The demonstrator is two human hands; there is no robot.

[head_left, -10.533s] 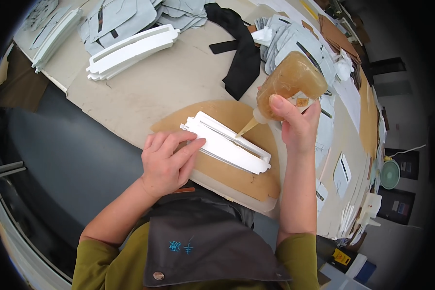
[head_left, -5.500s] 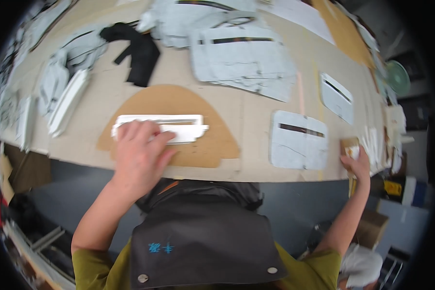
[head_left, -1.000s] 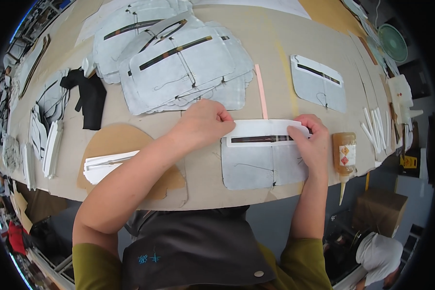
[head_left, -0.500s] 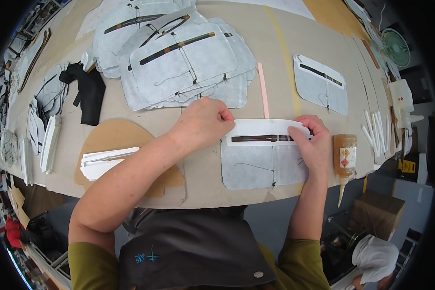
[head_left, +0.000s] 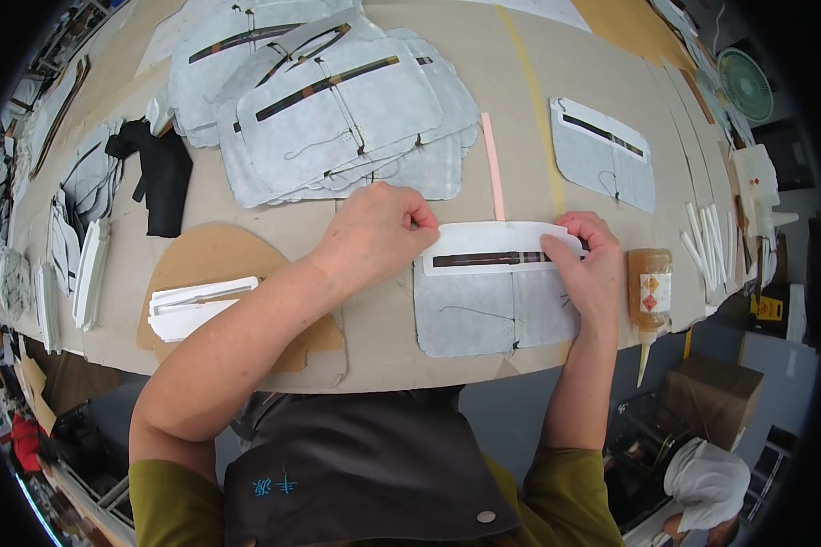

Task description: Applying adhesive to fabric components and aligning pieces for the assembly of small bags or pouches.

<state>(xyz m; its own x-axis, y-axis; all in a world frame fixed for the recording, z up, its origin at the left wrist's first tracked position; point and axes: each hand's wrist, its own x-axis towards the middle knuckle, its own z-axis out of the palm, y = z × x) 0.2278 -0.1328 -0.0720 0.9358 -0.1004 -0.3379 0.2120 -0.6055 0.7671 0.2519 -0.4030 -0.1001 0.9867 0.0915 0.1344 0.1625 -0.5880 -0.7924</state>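
A light grey fabric-like panel [head_left: 465, 319] lies before me at the table's front edge, with a dark thread tail and a centre seam. Along its upper edge lies a white slotted strip [head_left: 497, 234], and a dark band shows through its slot. My left hand [head_left: 379, 230] pinches the strip's upper left corner between thumb and fingertips. At the other end, my right hand [head_left: 595, 264] grips the strip and panel, thumb on top and the other fingers curled at the right edge. Part of that right end is hidden under the hand.
Stacked grey panels [head_left: 337, 118] lie at the back, and a single panel [head_left: 602, 164] at the right. A glue bottle [head_left: 649, 292] is by my right hand. White strips [head_left: 192, 314] rest on a brown board [head_left: 205, 246]; black cloth [head_left: 166, 182] lies farther left.
The whole view has shifted slightly. Both hands keep nearly the same hold on the white strip and panel.
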